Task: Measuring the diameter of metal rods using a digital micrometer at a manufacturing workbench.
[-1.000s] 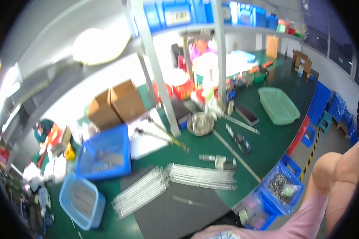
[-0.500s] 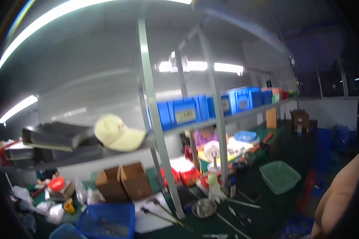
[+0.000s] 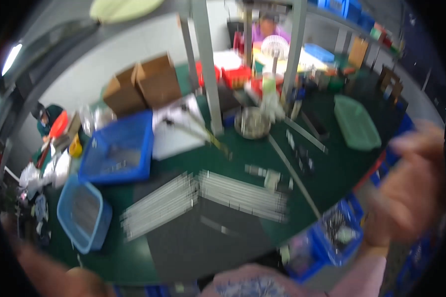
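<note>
Since the frame half a second ago, my view has tipped back down onto the bench, and both hands have come into it, where only a bare arm showed at the right edge. At far left, I have the left hand point(image 3: 59, 274) low by the rim, so smeared that I cannot tell whether its fingers are closed or holding anything. Near it stands a light blue basin point(image 3: 105, 227) with thin grey pieces inside, and behind that a blue crate point(image 3: 146, 148). Toward the middle, the left row of strips point(image 3: 158, 205) slants across the edge of a grey mat point(image 3: 183, 257); a single strip point(image 3: 215, 225) lies on that mat, with the right row of strips point(image 3: 243, 195) angled away just above. Farther right I see a steel bowl point(image 3: 252, 134), then an open green tray point(image 3: 357, 123). At far right, the right hand point(image 3: 414, 185) is raised, fingers toward the bench; blur keeps me from telling its grip.
</note>
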Available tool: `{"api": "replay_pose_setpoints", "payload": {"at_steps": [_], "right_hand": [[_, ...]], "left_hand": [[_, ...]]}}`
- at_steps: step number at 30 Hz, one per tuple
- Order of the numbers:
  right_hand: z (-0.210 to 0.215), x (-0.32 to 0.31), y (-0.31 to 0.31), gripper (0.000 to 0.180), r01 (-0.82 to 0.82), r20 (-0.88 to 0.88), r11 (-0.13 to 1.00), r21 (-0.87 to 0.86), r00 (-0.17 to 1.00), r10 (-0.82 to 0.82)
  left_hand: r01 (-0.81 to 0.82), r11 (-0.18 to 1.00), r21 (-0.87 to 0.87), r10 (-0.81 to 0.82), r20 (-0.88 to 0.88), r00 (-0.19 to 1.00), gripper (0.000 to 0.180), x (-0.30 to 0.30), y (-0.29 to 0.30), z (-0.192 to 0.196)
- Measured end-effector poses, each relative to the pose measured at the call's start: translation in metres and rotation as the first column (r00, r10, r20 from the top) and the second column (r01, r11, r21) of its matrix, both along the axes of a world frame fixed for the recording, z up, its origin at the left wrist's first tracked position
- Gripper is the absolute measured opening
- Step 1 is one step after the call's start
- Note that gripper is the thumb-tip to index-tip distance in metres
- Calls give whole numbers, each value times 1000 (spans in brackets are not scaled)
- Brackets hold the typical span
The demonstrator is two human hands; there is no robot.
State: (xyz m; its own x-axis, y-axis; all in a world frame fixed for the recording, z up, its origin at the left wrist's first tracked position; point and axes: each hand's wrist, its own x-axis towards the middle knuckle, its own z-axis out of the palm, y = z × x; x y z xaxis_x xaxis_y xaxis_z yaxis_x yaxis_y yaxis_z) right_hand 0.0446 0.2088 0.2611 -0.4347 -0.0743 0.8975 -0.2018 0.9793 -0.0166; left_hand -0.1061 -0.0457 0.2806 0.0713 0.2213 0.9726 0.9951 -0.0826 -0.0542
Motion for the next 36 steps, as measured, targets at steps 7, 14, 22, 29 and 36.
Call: {"api": "replay_pose_setpoints", "payload": {"at_steps": [7, 14, 22, 29, 36], "right_hand": [[-205, -13, 23, 23, 390, 617, 913, -122, 750, -238], [-240, -39, 13, 42, 611, 625, 786, -91, 650, -432], [-219, -57, 33, 64, 750, 808, 661, -16, 399, -434], [-209, -63, 52, 53, 743, 905, 668, -54, 319, -281], [-227, -65, 54, 42, 665, 814, 742, -91, 479, -330]], "left_hand": [[-60, 658, -751, 190, 88, 978, 18, -44, 65, -216], [-412, 450, -792, 289, -307, 907, 9, -69, 90, -275], [-284, 475, -833, 191, -217, 957, 10, -81, 84, -231], [10, 112, -994, 94, 20, 995, 19, -67, 97, -113], [721, 391, -572, -7, 782, 624, 13, -60, 109, -109]]}}
